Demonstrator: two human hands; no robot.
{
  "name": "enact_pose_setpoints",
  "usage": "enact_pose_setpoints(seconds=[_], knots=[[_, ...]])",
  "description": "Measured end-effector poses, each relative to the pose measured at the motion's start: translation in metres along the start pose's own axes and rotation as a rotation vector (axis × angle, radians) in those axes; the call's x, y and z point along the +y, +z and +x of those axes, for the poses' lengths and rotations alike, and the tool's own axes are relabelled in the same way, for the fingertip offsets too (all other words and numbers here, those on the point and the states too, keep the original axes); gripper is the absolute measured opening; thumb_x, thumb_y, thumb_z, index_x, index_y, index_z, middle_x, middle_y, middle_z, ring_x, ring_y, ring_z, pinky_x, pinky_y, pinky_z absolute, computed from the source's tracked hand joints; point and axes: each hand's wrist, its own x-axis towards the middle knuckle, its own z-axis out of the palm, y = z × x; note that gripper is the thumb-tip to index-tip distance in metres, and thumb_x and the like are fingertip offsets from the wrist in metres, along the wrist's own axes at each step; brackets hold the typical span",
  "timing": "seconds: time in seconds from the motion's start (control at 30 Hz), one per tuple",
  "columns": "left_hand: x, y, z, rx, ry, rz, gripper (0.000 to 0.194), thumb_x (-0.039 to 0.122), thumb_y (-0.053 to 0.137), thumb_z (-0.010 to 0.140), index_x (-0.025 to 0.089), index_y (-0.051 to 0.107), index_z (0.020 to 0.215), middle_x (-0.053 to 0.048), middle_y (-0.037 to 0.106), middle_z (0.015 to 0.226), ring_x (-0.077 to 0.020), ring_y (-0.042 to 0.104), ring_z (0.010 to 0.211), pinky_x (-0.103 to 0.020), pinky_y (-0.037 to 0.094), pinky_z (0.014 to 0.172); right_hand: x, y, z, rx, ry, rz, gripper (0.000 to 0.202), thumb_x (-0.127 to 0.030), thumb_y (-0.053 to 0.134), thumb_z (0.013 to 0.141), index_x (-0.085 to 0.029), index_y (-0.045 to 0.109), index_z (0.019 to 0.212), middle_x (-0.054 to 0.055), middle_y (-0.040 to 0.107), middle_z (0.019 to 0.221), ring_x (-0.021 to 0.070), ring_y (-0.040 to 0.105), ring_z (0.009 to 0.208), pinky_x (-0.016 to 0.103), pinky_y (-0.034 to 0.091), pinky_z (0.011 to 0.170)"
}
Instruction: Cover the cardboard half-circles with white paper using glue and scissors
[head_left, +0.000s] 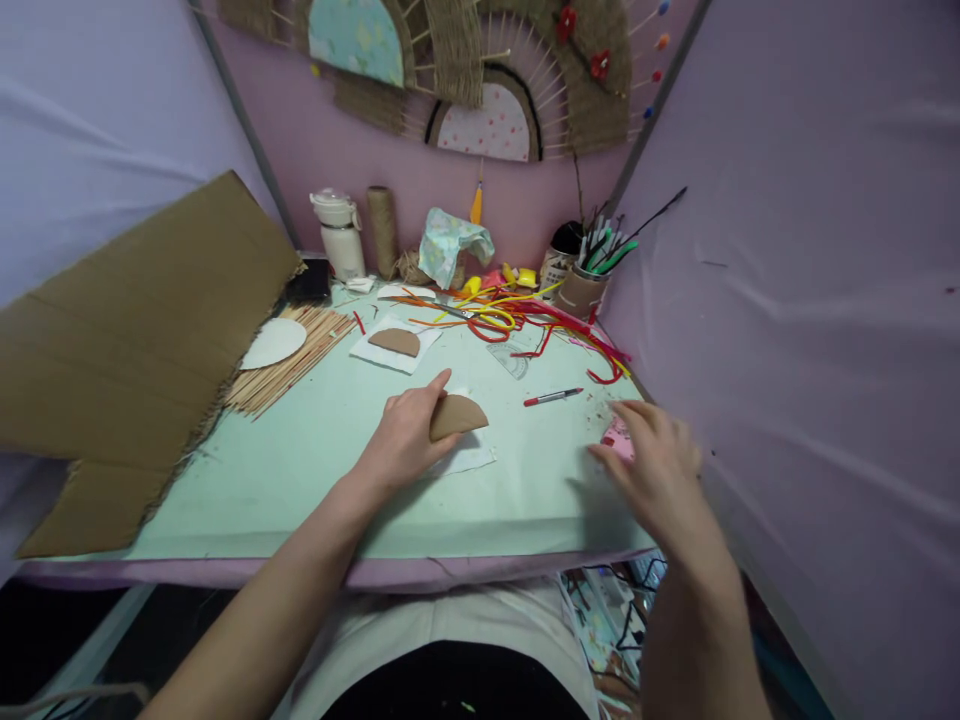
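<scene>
One cardboard half-circle [459, 415] is pinched in the left hand [409, 425]. Right hand [658, 465] has fingers curled round something pink [618, 438], can't tell if gripping. Protractor [511, 359] markings are too tiny.

No readable words, brands or numbers, dark print on the can [556, 268] at the back wall too small to make out, fine scale marks on the clear protractor [511, 359] too faint for any figure to be read.
</scene>
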Motion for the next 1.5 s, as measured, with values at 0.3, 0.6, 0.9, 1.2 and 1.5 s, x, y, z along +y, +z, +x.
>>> enact_pose_setpoints(seconds=[0.3,0.6,0.9,1.2,1.5], knots=[[-0.004,-0.001,-0.006,-0.037,0.079,0.364,0.075,0.033,0.065,0.075,0.017,0.030,0.139,-0.013,0.061,0.115,-0.0286,0.056,0.105,-0.044,0.040,0.089,-0.094,0.050,0.049,-0.180,-0.511,0.437,0.045,-0.028,0.063,0.081,-0.021,0.050,0.124,0.009,0.064,0.115,0.0248,0.052,0.108,0.043,0.030,0.090],[-0.006,-0.001,-0.007,-0.041,0.071,0.378,0.074,0.035,0.065,0.075,0.018,0.031,0.138,-0.013,0.059,0.120,-0.0287,0.055,0.109,-0.044,0.039,0.091,-0.096,0.064,0.047,-0.176,-0.471,0.509,0.045,-0.024,0.063,0.081,-0.021,0.050,0.124,0.008,0.065,0.114,0.0247,0.052,0.106,0.039,0.032,0.085],[-0.022,-0.024,-0.050,-0.002,-0.137,0.410,0.072,0.039,0.064,0.076,0.022,0.030,0.138,-0.010,0.058,0.125,-0.0281,0.050,0.117,-0.046,0.032,0.097,-0.095,0.075,0.047,-0.202,-0.371,0.607,0.044,-0.025,0.063,0.080,-0.023,0.051,0.122,0.006,0.066,0.112,0.0248,0.051,0.107,0.041,0.032,0.089],[-0.027,-0.022,-0.064,0.020,-0.161,0.375,0.067,0.036,0.061,0.078,0.023,0.032,0.136,-0.009,0.060,0.123,-0.0263,0.051,0.115,-0.044,0.031,0.097,-0.097,0.080,0.045,-0.249,-0.386,0.607,0.045,-0.022,0.063,0.079,-0.024,0.051,0.122,0.006,0.066,0.112,0.0243,0.052,0.106,0.041,0.032,0.088],[-0.031,-0.021,-0.064,0.015,-0.155,0.397,0.064,0.038,0.060,0.079,0.023,0.033,0.135,-0.009,0.059,0.124,-0.0279,0.050,0.116,-0.046,0.031,0.097,-0.100,0.083,0.045,-0.257,-0.362,0.611,0.046,-0.021,0.065,0.078,-0.024,0.051,0.121,0.005,0.066,0.112,0.0230,0.051,0.107,0.040,0.031,0.089]])
